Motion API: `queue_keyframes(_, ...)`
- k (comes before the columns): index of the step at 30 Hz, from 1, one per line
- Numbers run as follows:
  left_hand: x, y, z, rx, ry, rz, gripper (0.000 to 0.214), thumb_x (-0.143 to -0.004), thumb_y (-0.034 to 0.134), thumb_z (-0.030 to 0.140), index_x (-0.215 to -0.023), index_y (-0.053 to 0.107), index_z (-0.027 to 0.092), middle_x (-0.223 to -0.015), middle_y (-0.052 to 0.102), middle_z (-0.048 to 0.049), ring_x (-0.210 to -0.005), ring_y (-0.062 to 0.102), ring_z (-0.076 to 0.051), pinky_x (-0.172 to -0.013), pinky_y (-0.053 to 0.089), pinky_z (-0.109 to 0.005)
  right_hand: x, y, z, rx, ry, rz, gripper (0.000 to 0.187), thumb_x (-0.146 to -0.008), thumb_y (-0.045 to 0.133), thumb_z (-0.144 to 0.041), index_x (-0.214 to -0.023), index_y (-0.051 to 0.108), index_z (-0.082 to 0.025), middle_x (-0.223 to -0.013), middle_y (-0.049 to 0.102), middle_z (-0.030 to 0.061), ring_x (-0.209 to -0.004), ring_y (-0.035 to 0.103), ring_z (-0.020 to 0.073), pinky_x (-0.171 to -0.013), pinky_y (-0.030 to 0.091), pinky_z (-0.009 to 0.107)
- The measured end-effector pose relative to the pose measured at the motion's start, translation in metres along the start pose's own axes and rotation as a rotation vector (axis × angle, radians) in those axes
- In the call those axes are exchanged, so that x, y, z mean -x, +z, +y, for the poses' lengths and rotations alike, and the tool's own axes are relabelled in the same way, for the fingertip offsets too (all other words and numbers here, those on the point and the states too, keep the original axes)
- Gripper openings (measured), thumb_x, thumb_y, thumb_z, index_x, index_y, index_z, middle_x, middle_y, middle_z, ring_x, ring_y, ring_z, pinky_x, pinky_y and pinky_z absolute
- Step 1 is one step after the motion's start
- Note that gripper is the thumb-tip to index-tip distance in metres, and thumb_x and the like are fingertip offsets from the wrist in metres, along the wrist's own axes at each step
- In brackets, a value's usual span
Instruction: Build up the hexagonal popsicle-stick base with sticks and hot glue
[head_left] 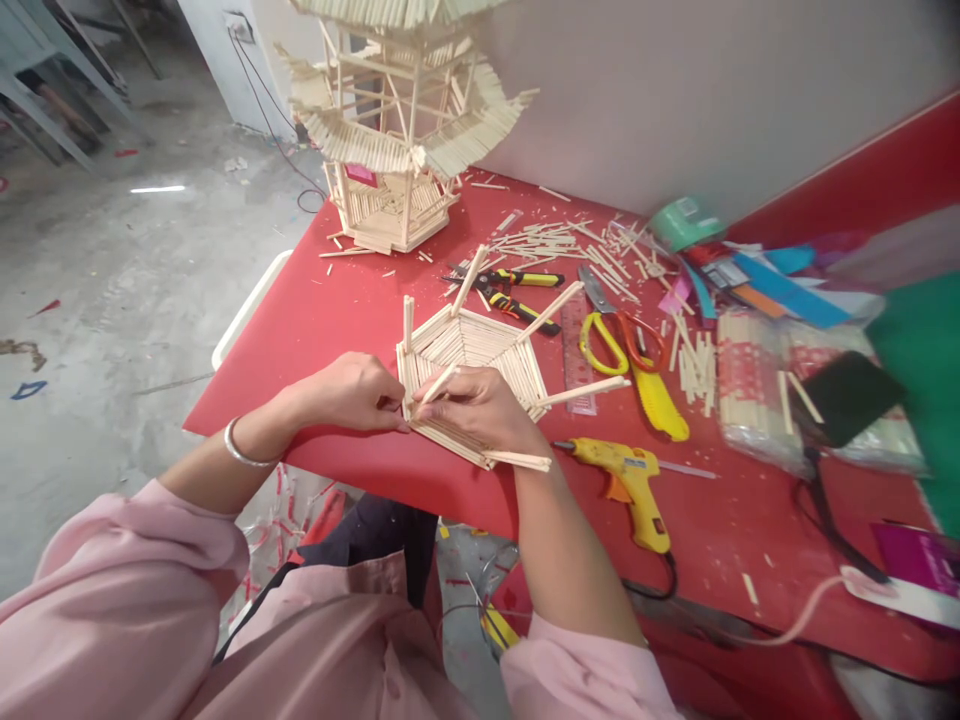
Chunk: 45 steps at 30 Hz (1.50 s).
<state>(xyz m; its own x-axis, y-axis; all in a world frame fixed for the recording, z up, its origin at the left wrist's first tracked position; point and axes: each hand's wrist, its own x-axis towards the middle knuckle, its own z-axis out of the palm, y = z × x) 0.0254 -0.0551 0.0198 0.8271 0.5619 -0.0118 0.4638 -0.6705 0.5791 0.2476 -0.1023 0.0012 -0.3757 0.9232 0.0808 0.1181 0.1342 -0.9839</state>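
A hexagonal base of thin wooden sticks (465, 340) rests at the table's near edge, with short stick posts rising from its corners. My right hand (484, 405) reaches over it, thumb and fingers pinched on a wooden stick post (439, 383) at the near left corner. My left hand (356, 392) is closed at that same corner, fingertips against the rim; whatever is between them is hidden. Beyond the base lie yellow-and-black pliers (517, 300). Right of it are scissors (604, 340) and a clear ruler (577, 350).
A tall stick pagoda (409, 140) stands at the back of the red table (262, 360). A yellow glue gun (626, 480) with a cord lies to the right. Loose sticks (540, 240), a yellow cutter knife (660, 400), bagged sticks (757, 385) and a power strip (896, 595) are also there.
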Motion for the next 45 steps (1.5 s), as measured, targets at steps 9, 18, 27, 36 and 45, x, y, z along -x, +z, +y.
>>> queue_keyframes(9, -0.0002, -0.0004, 0.0004, -0.013, -0.007, -0.015, 0.044, -0.087, 0.068, 0.042, -0.053, 0.055, 0.016, -0.047, 0.044, 0.0056, -0.045, 0.028, -0.006, -0.052, 0.023, -0.026, 0.0009, -0.0002, 0.0044, 0.032, -0.031, -0.015, 0.015, -0.083, 0.084, -0.041, -0.077, 0.082, -0.027, -0.080, 0.074, 0.0009, -0.077, 0.067, 0.0153, -0.069, 0.052, 0.029)
queue_keyframes(18, -0.0003, -0.0004, 0.0010, -0.019, -0.008, -0.006, 0.040, -0.085, 0.067, 0.035, -0.053, 0.053, 0.017, -0.046, 0.043, 0.0058, -0.045, 0.027, -0.006, -0.051, 0.023, -0.025, 0.0001, -0.0005, 0.0044, 0.043, -0.037, -0.030, 0.018, -0.083, 0.083, -0.042, -0.078, 0.083, -0.026, -0.079, 0.074, 0.0014, -0.076, 0.068, 0.0149, -0.068, 0.051, 0.028)
queue_keyframes(27, 0.0000, 0.0008, -0.0005, -0.025, 0.004, 0.007, 0.040, -0.085, 0.069, 0.036, -0.054, 0.055, 0.017, -0.047, 0.046, 0.0055, -0.045, 0.030, -0.006, -0.051, 0.024, -0.025, 0.0002, 0.0000, 0.0023, 0.015, -0.004, -0.029, 0.020, -0.081, 0.085, -0.044, -0.077, 0.082, -0.025, -0.079, 0.075, 0.0015, -0.076, 0.068, 0.0149, -0.067, 0.051, 0.027)
queue_keyframes(36, 0.0000, 0.0000, 0.0008, -0.016, 0.007, 0.007, 0.040, -0.085, 0.069, 0.036, -0.054, 0.055, 0.017, -0.046, 0.044, 0.0059, -0.045, 0.028, -0.006, -0.051, 0.024, -0.025, -0.0011, 0.0010, 0.0004, 0.002, 0.001, -0.035, 0.020, -0.081, 0.084, -0.044, -0.076, 0.082, -0.024, -0.078, 0.074, 0.0018, -0.075, 0.068, 0.0151, -0.067, 0.052, 0.028)
queue_keyframes(45, 0.0000, 0.0001, 0.0007, -0.015, 0.006, 0.004, 0.040, -0.086, 0.069, 0.036, -0.054, 0.056, 0.017, -0.047, 0.047, 0.0055, -0.045, 0.029, -0.006, -0.052, 0.024, -0.025, -0.0002, 0.0023, -0.0015, -0.012, 0.036, -0.012, 0.024, -0.079, 0.086, -0.046, -0.073, 0.081, -0.023, -0.076, 0.074, 0.0023, -0.073, 0.068, 0.0150, -0.065, 0.052, 0.027)
